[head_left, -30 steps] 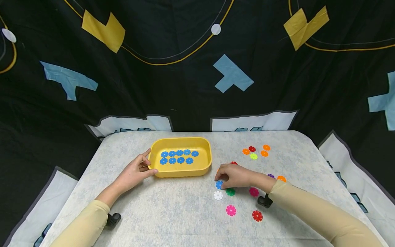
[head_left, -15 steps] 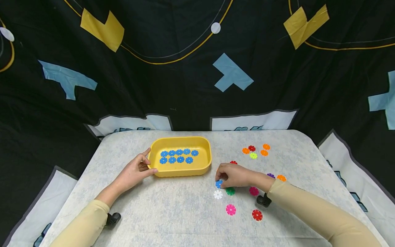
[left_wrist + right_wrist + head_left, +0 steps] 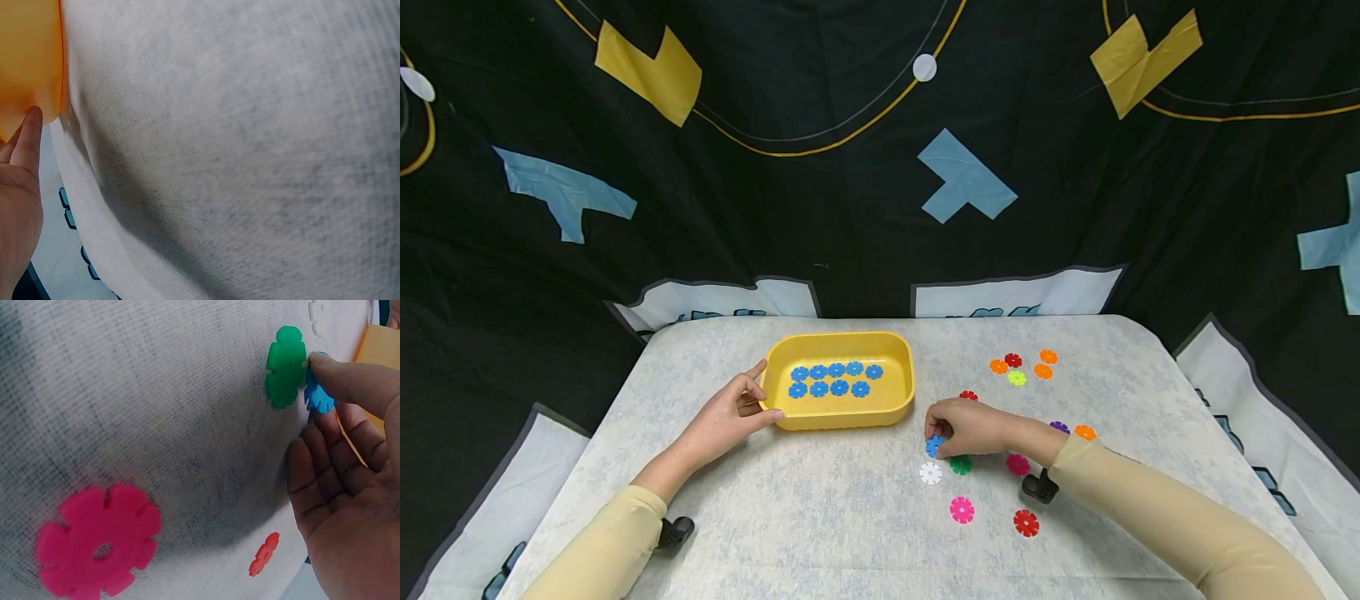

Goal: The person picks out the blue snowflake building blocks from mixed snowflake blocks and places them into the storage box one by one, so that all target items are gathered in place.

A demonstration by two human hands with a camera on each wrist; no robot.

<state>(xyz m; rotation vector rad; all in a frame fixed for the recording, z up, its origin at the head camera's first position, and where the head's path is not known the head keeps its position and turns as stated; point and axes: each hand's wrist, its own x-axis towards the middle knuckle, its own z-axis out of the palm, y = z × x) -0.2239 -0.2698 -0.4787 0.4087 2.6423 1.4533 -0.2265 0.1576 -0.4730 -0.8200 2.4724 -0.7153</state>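
Observation:
My left hand point(image 3: 735, 417) holds the left end of a yellow tray point(image 3: 842, 421), thumb at its front rim and fingers along its side. In the left wrist view a fingertip point(image 3: 34, 115) lies against the tray wall. Several blue interlocking discs point(image 3: 838, 388) lie inside in two rows. To the right of the tray, my right hand point(image 3: 973, 425) pinches another blue interlocking disc point(image 3: 320, 394) between thumb and fingers, low over the cloth. Close beside it lies a green disc point(image 3: 286, 367), with a white disc point(image 3: 931, 473) just in front.
Around the right hand lie pink discs point(image 3: 962, 510), a red disc point(image 3: 1026, 523), a purple disc point(image 3: 1059, 427) and an orange disc point(image 3: 1085, 432). Farther back is a group with a lime disc point(image 3: 1017, 378). A pale cloth point(image 3: 820, 517) covers the table; a black curtain point(image 3: 850, 233) hangs behind.

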